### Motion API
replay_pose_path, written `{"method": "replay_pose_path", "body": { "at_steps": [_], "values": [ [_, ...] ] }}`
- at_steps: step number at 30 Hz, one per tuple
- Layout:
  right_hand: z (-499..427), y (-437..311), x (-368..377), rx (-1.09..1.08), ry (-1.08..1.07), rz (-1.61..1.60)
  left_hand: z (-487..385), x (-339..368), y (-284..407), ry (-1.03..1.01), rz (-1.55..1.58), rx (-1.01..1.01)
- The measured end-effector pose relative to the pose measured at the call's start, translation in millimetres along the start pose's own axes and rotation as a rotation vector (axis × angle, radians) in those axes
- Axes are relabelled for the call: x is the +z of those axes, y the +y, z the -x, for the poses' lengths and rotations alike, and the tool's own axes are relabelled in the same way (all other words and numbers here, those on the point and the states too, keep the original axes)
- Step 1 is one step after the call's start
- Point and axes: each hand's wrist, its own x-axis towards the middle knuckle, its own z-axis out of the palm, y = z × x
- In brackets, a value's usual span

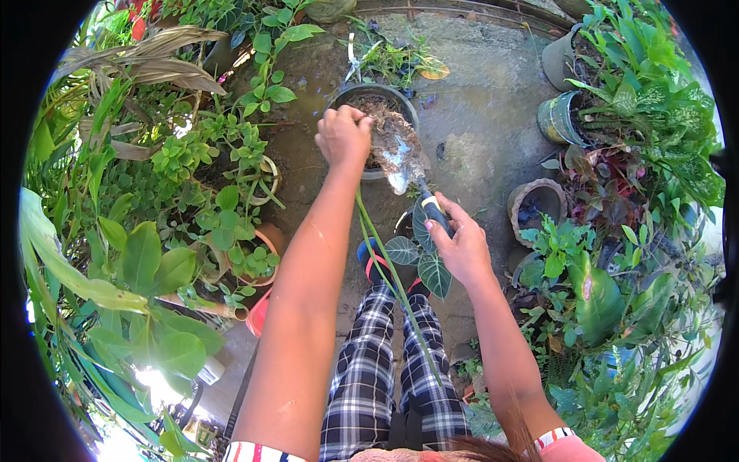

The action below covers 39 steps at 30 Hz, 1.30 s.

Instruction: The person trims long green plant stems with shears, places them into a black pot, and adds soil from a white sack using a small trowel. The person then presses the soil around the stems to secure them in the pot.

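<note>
My right hand [462,239] grips the dark handle of a hand trowel [395,159], whose metal blade slants up and left over a round dark plant pot [410,107]. Dirt and brown fibres cling to the blade, and one patch shines in the sun. At the pot's left side, the curled fingers of my left hand [343,136] pinch brown fibrous material [378,112] by the upper end of the blade. What lies under those fingers is hidden. Long green stems [398,283] run from below the pot across my legs. Dark veined leaves [433,274] hang beneath my right hand.
Dense potted plants [225,173] crowd the left, with a terracotta pot [268,254] among them. Along the right stand a green pot [560,118] and a scalloped pot [534,211]. Cut greenery [392,58] lies on the concrete beyond the pot. My feet wear flip-flops [372,260].
</note>
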Motion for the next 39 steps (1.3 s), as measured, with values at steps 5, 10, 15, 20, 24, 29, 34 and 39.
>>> {"method": "replay_pose_path", "body": {
  "at_steps": [5,10,15,20,24,29,34,39],
  "values": [
    [-10,8,-7,-0.059,0.058,0.234,-10,-15,-19,-0.005,0.059,-0.178],
    [-27,14,-11,-0.015,0.010,0.263,-7,-28,-37,-0.071,0.155,-0.282],
    [-42,28,1,-0.004,-0.009,0.067,12,-38,-59,-0.170,0.055,-0.300],
    [-41,51,16,-0.136,0.150,0.230,40,-39,-74,-0.033,0.073,-0.175],
    [-17,72,15,-0.063,0.125,-0.092,72,-49,-82,0.067,0.210,-0.103],
    [28,98,-1,0.157,0.133,-0.125,127,-78,-75,0.112,0.319,-0.060],
    [95,124,-39,0.201,0.155,-0.130,188,-129,-34,0.047,0.324,0.046],
    [178,151,-70,0.175,0.240,-0.212,242,-159,37,-0.076,0.480,0.139]
  ]
}}
